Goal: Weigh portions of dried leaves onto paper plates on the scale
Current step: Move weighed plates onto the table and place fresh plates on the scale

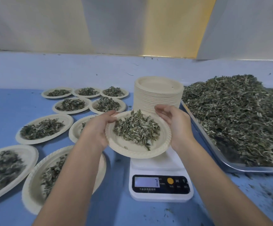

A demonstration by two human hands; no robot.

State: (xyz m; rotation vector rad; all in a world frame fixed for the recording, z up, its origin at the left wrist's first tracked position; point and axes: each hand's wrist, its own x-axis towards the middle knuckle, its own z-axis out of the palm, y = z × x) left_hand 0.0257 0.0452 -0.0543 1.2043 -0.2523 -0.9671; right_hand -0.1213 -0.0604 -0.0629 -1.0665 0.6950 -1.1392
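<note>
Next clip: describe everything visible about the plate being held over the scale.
The plate is pale beige paper with a ribbed rim, carrying a loose heap of dried leaves in its middle. It is over the white scale, hiding its platform; whether it rests there cannot be told. The left hand grips its left rim; the right hand lies open against its right rim.

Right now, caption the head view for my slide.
Left hand grips a paper plate of dried leaves over the digital scale, right hand beside it.
</note>
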